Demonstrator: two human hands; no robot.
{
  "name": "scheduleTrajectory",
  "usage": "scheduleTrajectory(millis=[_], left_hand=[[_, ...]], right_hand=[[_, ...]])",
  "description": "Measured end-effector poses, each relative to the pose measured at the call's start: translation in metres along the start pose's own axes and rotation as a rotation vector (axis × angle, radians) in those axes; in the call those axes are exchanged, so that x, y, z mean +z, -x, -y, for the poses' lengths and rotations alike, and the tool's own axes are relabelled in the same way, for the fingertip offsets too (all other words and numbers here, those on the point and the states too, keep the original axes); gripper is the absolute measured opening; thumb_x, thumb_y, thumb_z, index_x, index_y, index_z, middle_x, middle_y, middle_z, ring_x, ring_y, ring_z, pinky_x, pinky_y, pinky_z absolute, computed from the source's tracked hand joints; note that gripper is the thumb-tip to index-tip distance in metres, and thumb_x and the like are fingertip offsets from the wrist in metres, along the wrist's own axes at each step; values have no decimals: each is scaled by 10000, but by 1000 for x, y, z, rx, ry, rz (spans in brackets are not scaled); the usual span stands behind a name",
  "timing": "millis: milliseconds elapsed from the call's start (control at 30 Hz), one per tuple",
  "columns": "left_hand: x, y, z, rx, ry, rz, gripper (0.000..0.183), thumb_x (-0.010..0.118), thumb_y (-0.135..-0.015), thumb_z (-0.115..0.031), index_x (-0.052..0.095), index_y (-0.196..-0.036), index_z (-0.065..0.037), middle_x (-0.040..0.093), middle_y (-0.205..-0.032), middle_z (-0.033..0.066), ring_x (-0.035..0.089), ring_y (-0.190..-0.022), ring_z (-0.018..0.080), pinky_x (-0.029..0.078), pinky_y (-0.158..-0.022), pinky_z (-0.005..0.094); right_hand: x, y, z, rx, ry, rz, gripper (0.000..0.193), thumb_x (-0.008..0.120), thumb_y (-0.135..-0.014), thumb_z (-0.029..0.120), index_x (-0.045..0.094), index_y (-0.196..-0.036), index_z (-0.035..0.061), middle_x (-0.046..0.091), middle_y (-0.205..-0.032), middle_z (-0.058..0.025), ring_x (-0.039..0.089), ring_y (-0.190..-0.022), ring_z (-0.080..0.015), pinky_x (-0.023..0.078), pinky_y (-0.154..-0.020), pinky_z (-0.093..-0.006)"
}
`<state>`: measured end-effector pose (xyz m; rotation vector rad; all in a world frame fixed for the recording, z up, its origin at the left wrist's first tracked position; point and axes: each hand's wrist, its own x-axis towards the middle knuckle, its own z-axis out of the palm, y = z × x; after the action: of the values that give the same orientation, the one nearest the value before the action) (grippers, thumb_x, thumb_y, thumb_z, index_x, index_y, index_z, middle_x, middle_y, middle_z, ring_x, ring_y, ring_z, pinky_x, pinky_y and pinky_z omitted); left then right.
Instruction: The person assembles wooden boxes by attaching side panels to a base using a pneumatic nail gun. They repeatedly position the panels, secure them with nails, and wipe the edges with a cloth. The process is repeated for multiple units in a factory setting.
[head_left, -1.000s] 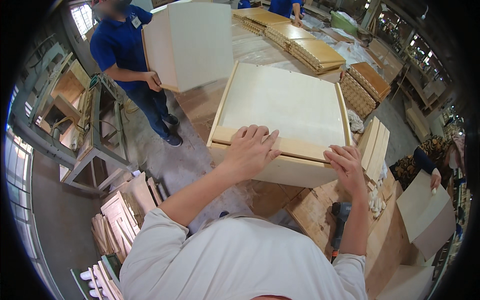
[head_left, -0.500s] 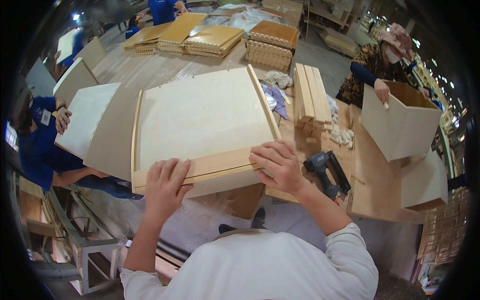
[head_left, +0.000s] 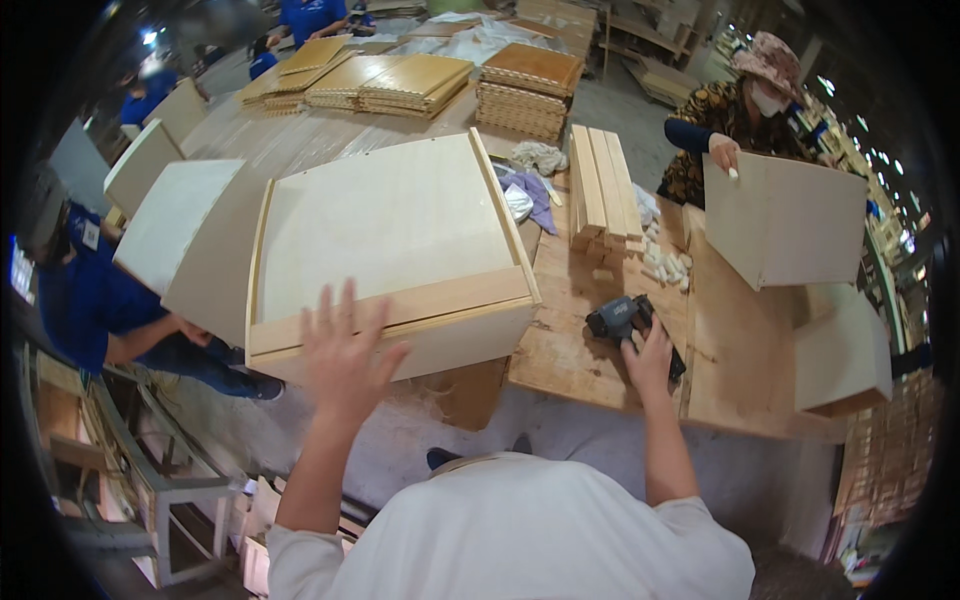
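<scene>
A pale wooden cabinet box stands in front of me, its recessed panel face up. Along its near edge lies a flat wooden strip. Over that strip and edge is my left hand, slightly blurred, fingers spread and holding nothing; whether it touches the wood I cannot tell. To the right, my right hand is closed round the handle of a dark nail gun, which lies on the wooden worktable.
Stacked wooden strips, small white pieces and rags lie on the table. A co-worker at right handles another box. At left, a person in blue is beside a pale box. Panel stacks stand behind.
My right hand has left the strip and taken hold of the nail gun. My left hand has opened, its fingers spreading. The co-worker at right has turned their box.
</scene>
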<state>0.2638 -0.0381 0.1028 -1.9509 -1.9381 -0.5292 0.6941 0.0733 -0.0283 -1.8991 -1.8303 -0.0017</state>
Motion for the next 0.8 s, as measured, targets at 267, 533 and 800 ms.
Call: scheduleTrajectory(millis=[267, 533, 800], left_hand=[[52, -36, -89, -28, 152, -177, 442, 690, -773, -425, 684, -1127, -161, 571, -1255, 148, 485, -1183, 369, 366, -985, 491], [56, -40, -86, 118, 109, -308, 384, 709, -748, -399, 717, -1037, -147, 657, -1072, 141, 570, -1030, 337, 432, -878, 430], [53, -37, -93, 95, 40, -247, 393, 660, -797, -411, 703, -1052, -115, 635, -1137, 152, 557, -1073, 342, 402, -908, 429]], right_hand=[[25, 0, -42, -66, 144, 450, 1089, 761, -713, 300, 44, -1510, 108, 507, -1311, -209, 540, -1107, -402, 455, -926, -464], [1, -66, -62, 57, -586, 559, 801, 635, -723, 127, 288, -1441, 51, 630, -873, -167, 640, -688, -259, 527, -653, -364], [-49, -102, -9, -50, -1633, 984, 302, 686, -710, 26, 543, -972, -19, 600, -721, -101, 593, -583, -193, 482, -571, -321]])
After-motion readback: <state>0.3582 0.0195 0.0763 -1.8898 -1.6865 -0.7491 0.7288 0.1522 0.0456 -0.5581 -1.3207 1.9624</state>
